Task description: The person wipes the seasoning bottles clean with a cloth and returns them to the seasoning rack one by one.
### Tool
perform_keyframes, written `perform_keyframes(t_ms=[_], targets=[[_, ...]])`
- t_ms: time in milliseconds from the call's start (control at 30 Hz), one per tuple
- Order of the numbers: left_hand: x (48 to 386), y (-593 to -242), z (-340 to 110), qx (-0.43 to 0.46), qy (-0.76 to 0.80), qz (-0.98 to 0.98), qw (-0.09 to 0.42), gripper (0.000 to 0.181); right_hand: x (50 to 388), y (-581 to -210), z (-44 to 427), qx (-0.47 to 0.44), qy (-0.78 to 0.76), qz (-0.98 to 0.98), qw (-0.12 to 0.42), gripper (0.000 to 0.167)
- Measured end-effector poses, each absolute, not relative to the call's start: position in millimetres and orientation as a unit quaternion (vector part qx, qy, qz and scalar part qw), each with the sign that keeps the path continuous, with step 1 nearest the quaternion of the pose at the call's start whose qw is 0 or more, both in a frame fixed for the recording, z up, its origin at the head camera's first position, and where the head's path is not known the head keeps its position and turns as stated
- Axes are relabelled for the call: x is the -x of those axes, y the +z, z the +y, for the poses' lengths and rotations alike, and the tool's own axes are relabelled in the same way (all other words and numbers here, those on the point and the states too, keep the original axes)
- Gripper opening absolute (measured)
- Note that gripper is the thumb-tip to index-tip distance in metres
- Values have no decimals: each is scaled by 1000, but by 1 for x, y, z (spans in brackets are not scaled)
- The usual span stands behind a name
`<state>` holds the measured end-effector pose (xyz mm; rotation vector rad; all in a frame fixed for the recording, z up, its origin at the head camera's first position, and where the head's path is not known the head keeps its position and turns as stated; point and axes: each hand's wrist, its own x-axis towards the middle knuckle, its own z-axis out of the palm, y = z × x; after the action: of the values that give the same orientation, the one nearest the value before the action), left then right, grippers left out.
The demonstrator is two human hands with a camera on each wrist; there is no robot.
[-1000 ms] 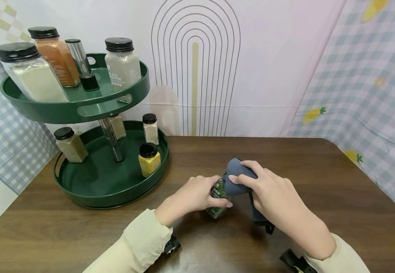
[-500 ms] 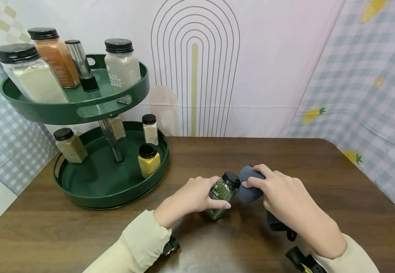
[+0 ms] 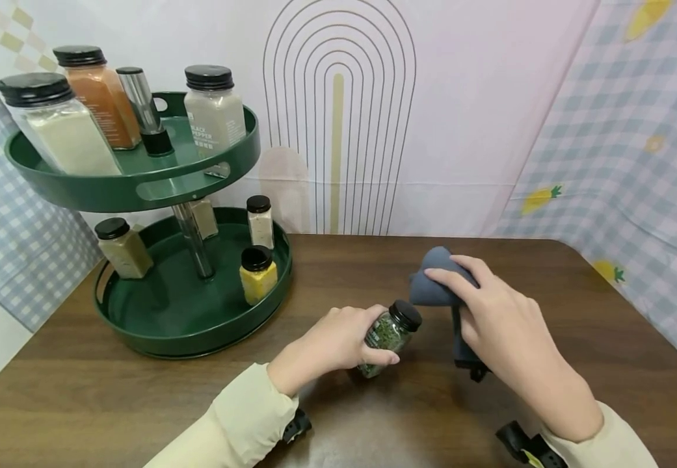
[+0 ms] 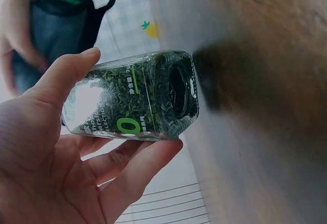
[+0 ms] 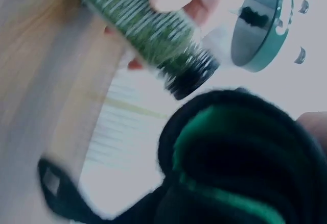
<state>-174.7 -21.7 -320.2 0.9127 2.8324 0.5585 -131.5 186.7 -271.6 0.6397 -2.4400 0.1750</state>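
My left hand (image 3: 338, 344) grips a square glass jar of dried green herbs (image 3: 386, 333) by its sides, fingers behind and thumb in front. The jar is tilted, its black lid (image 3: 405, 315) pointing up and right. In the left wrist view the herb jar (image 4: 127, 96) shows its base, close to the tabletop. My right hand (image 3: 499, 318) pinches a folded grey-blue cloth (image 3: 440, 279), apart from the lid, with a dark flap hanging below it. In the right wrist view the cloth (image 5: 230, 198) shows a green inner side and a dark loop.
A two-tier green rack (image 3: 186, 341) stands at the left on the wooden table (image 3: 344, 273). Large spice jars and a silver cylinder (image 3: 142, 107) are on its upper tier. Smaller jars, including a yellow one (image 3: 258, 279), sit on the lower tier. Patterned cloth hangs behind.
My right hand has moved the cloth off the jar's lid, right and then up. The lid has come into view. The jar leans slightly more to the right in my left hand.
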Motion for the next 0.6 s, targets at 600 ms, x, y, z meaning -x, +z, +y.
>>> perform_keyframes(t_ms=[600], targets=[[178, -322, -26, -333, 198, 920, 56, 51, 137, -291, 171, -240, 75, -937, 241, 51]])
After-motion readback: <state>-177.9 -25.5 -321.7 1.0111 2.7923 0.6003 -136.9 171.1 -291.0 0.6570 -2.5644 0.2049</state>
